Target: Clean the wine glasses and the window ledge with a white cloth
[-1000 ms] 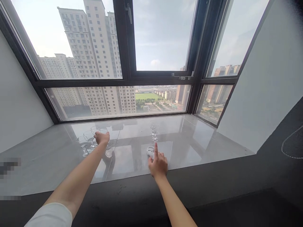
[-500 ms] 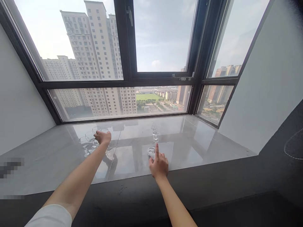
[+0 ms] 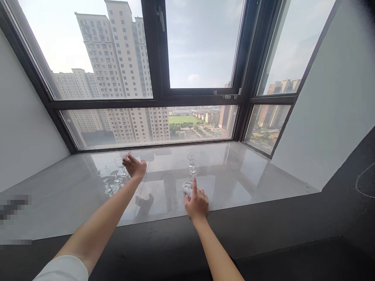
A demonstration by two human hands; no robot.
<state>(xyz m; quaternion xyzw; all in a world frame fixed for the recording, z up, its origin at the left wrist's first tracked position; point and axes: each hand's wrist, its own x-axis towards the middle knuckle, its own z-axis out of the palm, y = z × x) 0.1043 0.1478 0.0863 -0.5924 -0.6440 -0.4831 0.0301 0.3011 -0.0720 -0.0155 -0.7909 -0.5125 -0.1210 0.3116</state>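
My left hand (image 3: 134, 166) is raised over the left part of the glossy sill (image 3: 164, 171). Its fingers are bent and the thumb stands apart, with nothing visible in it. Stemmed glasses stand in a slanting group beside it: one nearest me (image 3: 109, 186), another behind it (image 3: 117, 179), and a further one (image 3: 122, 171) partly near my fingers. The hand may hide more glass. In my right hand (image 3: 197, 205) is a bunched white cloth (image 3: 187, 189), held low over the sill while the index finger points forward. Just beyond that finger stand clear stemmed glasses (image 3: 192, 171), one behind another.
Behind the sill rise dark-framed windows (image 3: 158, 103) with tall buildings outside. White walls (image 3: 316, 101) close in both sides. The sill's front edge drops to a dark grey wall (image 3: 164, 246). A blurred patch (image 3: 14, 208) covers something at far left.
My left hand has moved right and slightly up, away from the glasses on the left, uncovering more of them. My right hand and the cloth have stayed in place.
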